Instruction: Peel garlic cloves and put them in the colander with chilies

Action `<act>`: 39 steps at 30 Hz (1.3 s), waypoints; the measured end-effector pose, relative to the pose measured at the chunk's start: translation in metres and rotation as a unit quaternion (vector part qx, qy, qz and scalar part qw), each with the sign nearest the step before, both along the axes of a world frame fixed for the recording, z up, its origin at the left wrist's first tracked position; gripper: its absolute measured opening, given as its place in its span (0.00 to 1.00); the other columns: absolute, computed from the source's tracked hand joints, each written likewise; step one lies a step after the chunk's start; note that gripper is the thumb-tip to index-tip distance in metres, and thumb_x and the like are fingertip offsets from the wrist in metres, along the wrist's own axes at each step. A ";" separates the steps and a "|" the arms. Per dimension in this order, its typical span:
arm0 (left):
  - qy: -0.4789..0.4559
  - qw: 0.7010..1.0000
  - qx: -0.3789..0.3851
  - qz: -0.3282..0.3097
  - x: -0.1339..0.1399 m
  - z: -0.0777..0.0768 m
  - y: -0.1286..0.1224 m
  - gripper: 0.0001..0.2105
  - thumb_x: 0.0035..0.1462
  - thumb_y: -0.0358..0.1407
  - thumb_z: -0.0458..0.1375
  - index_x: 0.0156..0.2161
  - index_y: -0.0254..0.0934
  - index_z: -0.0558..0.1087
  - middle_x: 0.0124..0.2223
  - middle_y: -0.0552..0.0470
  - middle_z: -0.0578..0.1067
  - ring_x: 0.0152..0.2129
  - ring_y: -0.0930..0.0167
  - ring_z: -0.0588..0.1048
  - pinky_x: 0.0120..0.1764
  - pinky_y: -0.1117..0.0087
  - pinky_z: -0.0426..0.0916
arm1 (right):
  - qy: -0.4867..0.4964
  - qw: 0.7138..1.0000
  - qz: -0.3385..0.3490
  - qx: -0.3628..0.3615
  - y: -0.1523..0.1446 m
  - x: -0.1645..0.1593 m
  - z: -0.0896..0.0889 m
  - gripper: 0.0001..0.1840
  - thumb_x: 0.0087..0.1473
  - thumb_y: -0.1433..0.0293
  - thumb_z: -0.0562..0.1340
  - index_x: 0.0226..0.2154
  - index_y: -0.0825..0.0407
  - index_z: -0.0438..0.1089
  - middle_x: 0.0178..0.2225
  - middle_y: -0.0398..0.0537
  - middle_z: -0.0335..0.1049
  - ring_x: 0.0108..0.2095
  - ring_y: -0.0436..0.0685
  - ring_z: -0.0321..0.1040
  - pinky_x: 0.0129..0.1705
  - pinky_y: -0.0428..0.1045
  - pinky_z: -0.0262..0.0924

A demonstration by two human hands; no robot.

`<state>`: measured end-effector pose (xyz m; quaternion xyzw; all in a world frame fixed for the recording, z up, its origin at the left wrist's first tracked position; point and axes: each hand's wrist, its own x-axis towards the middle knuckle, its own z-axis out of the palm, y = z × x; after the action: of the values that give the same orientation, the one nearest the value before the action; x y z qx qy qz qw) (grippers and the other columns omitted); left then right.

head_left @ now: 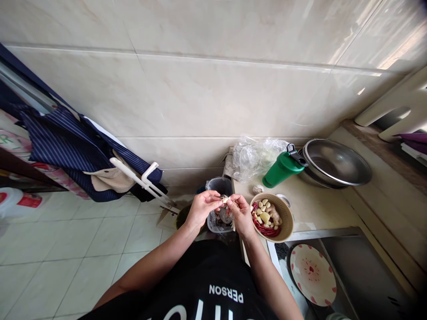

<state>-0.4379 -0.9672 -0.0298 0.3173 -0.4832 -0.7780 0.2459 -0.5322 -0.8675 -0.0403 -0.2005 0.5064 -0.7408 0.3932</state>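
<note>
Over a lined trash bin [211,223], my left hand [203,208] and my right hand [243,218] meet with their fingertips pinched on a small pale garlic clove [225,200]. Bits of skin hang by the right fingers. Just right of that hand stands a beige strainer basket [287,222] on the counter. In it lie peeled garlic cloves [261,205], a cut yellowish piece [265,217], ginger [274,214] and dried red chilies [268,231]. A garlic bulb [258,189] sits behind the basket.
A green shaker bottle [283,169], crumpled clear plastic bags [251,155] and metal bowls [336,162] occupy the counter's back. At right front, a plate with a red pattern [312,274] lies in the sink. Striped cloth [63,151] hangs at left beside a white-handled pole [147,182].
</note>
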 end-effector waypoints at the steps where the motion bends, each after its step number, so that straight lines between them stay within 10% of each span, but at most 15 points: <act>1: 0.004 1.000 0.003 -0.001 0.000 0.000 0.000 0.14 0.39 0.31 0.68 0.32 0.32 0.70 0.26 0.51 0.75 0.24 0.73 0.74 0.25 0.76 0.67 | 0.012 1.000 0.001 0.005 0.000 0.000 0.001 0.11 0.48 0.64 0.66 0.29 0.51 0.64 0.23 0.39 0.68 0.19 0.45 0.57 0.21 0.42 0.52; 12: 0.042 0.998 0.047 -0.001 -0.003 -0.001 0.002 0.10 0.37 0.24 0.62 0.27 0.33 0.66 0.22 0.55 0.71 0.19 0.78 0.68 0.23 0.78 0.62 | -0.015 0.999 0.026 0.012 -0.004 0.007 -0.017 0.12 0.49 0.60 0.64 0.32 0.50 0.66 0.25 0.41 0.67 0.19 0.46 0.57 0.21 0.44 0.54; 18: 0.004 0.999 -0.017 0.031 -0.003 0.003 -0.001 0.10 0.36 0.24 0.61 0.27 0.33 0.66 0.23 0.57 0.70 0.19 0.78 0.68 0.24 0.78 0.63 | 0.192 0.980 -0.020 0.053 -0.001 0.001 -0.017 0.21 0.52 0.62 0.62 0.48 0.50 0.65 0.29 0.43 0.67 0.26 0.50 0.62 0.28 0.46 0.59; 22: 0.003 1.000 -0.022 0.017 -0.003 0.001 0.000 0.09 0.37 0.24 0.61 0.27 0.34 0.66 0.23 0.58 0.69 0.19 0.79 0.67 0.24 0.78 0.62 | 0.289 0.956 0.005 0.052 0.000 -0.004 -0.011 0.14 0.50 0.64 0.64 0.41 0.49 0.72 0.33 0.46 0.69 0.32 0.54 0.64 0.37 0.49 0.61; 32: -0.002 0.999 0.045 -0.015 -0.003 -0.012 -0.002 0.08 0.36 0.25 0.60 0.25 0.33 0.66 0.22 0.57 0.67 0.19 0.78 0.67 0.23 0.78 0.60 | -0.061 0.998 -0.008 0.005 -0.007 -0.002 -0.020 0.15 0.50 0.57 0.62 0.37 0.49 0.70 0.23 0.40 0.64 0.20 0.48 0.56 0.23 0.45 0.56; 39: -0.086 0.986 -0.140 -0.001 -0.006 -0.032 -0.008 0.03 0.43 0.29 0.56 0.26 0.33 0.72 0.27 0.53 0.72 0.20 0.76 0.69 0.23 0.76 0.62 | 0.083 0.996 0.019 0.035 0.000 -0.013 -0.011 0.14 0.52 0.60 0.61 0.38 0.51 0.73 0.28 0.42 0.68 0.23 0.49 0.59 0.27 0.45 0.57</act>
<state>-0.4436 -0.9752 -0.0616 0.3450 -0.6069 -0.6728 0.2451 -0.5456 -0.8679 -0.0517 -0.2572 0.5594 -0.6954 0.3706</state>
